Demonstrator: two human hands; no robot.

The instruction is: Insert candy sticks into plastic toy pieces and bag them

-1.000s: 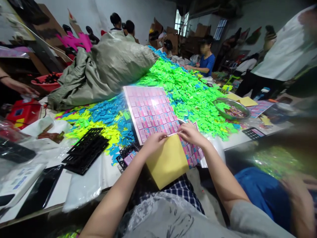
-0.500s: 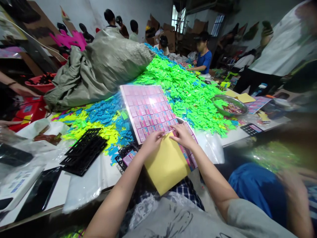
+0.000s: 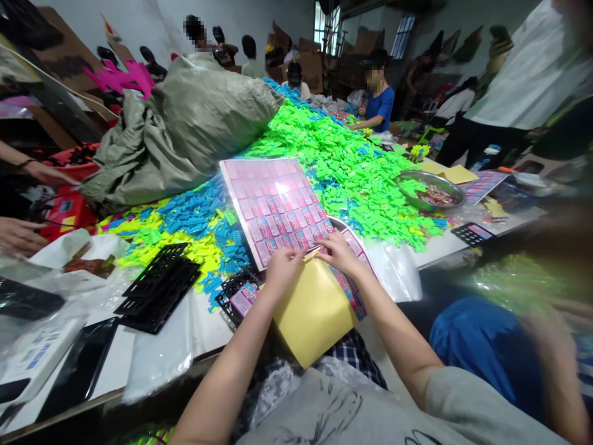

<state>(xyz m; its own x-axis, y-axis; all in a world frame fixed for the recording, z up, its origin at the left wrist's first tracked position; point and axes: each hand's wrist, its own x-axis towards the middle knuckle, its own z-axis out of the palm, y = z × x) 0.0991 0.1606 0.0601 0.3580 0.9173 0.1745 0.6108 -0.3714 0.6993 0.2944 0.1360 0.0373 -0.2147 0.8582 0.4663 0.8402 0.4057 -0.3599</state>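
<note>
My left hand is closed in a pinch at the top edge of a yellow paper sheet, which hangs over my lap. Close beside it, my right hand pinches the same edge, where a narrow pale strip shows between the fingertips. Behind both hands a sheet of pink printed labels leans up and catches the light. More pink printed sheet shows under my right wrist. To the left of my left hand lies a black plastic grid with a pink label card on it.
Green plastic pieces are heaped across the table, with blue pieces and yellow ones nearby. A grey sack leans on the heap. Black plastic frames lie left, a metal bowl right. Co-workers' hands show at left.
My hands stay at the yellow sheet's top edge, and a narrow strip now shows more between the fingertips. At left, a co-worker's hand has come further into view.
</note>
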